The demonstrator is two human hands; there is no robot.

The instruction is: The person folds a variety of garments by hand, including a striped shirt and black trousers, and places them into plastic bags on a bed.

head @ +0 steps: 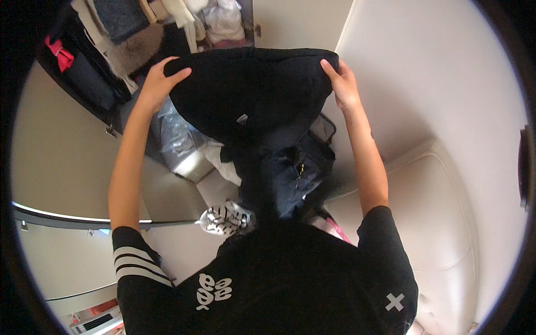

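Note:
Both arms reach forward and hold up a black fabric garment [251, 88] by the two ends of its upper edge. My left hand [165, 81] pinches the left corner, thumb in front. At the right corner, my right hand [341, 79] grips the cloth with its thumb on the near side. A small pale tag or mark shows low on the garment. The lower part hangs down and merges with other dark cloth, so its end cannot be told. Just below it lies a dark blue garment [295, 180] with a small gold-coloured detail.
An open wardrobe with folded clothes [121, 21] stands at the upper left. Clear plastic packaging [178, 130] lies beneath. A black-and-white patterned cloth [228, 218] is near my body. A cream padded headboard or seat back [431, 209] and a pale wall [439, 63] are on the right.

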